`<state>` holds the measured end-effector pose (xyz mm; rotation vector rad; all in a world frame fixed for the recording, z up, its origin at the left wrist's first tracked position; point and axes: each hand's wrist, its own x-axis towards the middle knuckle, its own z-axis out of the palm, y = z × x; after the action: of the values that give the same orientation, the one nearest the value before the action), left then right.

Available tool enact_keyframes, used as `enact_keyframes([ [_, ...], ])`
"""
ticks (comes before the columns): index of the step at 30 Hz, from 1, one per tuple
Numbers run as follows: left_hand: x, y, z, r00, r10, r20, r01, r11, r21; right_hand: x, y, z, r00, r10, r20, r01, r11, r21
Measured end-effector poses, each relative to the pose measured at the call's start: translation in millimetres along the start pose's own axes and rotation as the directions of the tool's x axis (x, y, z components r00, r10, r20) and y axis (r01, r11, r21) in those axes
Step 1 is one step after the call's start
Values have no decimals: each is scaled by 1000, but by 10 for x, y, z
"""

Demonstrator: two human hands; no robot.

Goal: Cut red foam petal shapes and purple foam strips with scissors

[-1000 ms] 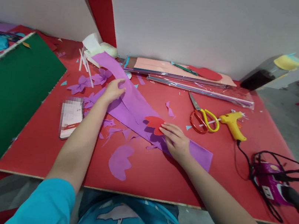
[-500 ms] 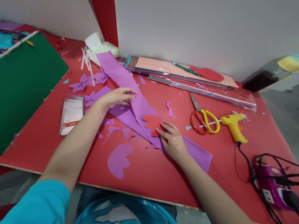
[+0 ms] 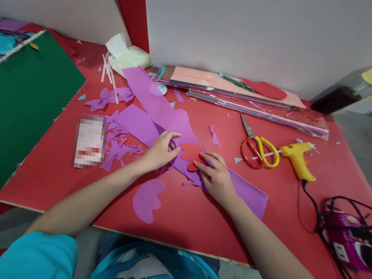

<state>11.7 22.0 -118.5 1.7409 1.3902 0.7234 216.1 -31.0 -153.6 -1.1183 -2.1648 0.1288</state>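
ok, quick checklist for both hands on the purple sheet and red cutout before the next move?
1. Is the red cutout on the purple sheet: ok.
2. Are the right hand fingertips on the cutout's near edge: ok.
3. Is the left hand down on the sheet, just left of the cutout: ok.
4. Is the cutout flat all over: cannot tell, the hands hide part of it.
5. Are the scissors in view, untouched, right of the hands: ok.
6. Is the glue gun apart from the sheet: ok.
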Motion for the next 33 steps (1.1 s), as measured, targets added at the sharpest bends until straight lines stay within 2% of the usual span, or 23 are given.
enact_keyframes([
  [3,-44,-5,-48,997,72,-13,-72,997,-5,-14,-1,10,999,6,38,-6,1000,13],
  [6,-79,-29,-33,994,111,13,-108,984,-141,-35,21,28,999,25,29,-26,1000,10],
  [10,-84,-102,73,993,107,49,-83,934,-346,-53,46,46,997,65,31,-66,997,45],
  [13,-64,-153,142,993,96,67,-60,908,-414,-47,37,45,996,72,45,-74,996,52],
  [15,-51,-156,162,993,96,75,-62,929,-365,-38,25,39,996,72,44,-74,996,42],
  [19,-42,-79,167,994,80,72,-72,992,-107,-26,15,36,996,74,45,-75,997,35],
  [23,-46,15,200,993,114,11,-114,990,85,-22,12,35,995,83,60,-84,996,27],
  [26,-50,49,232,993,102,-62,-97,992,75,-10,-21,3,994,78,78,-82,995,50],
  [29,-60,51,232,988,75,-132,-74,997,14,8,-80,-61,996,80,24,-82,991,108],
  [33,-91,28,179,988,59,-139,-70,995,-72,13,-130,-121,968,239,-82,-218,954,207],
])
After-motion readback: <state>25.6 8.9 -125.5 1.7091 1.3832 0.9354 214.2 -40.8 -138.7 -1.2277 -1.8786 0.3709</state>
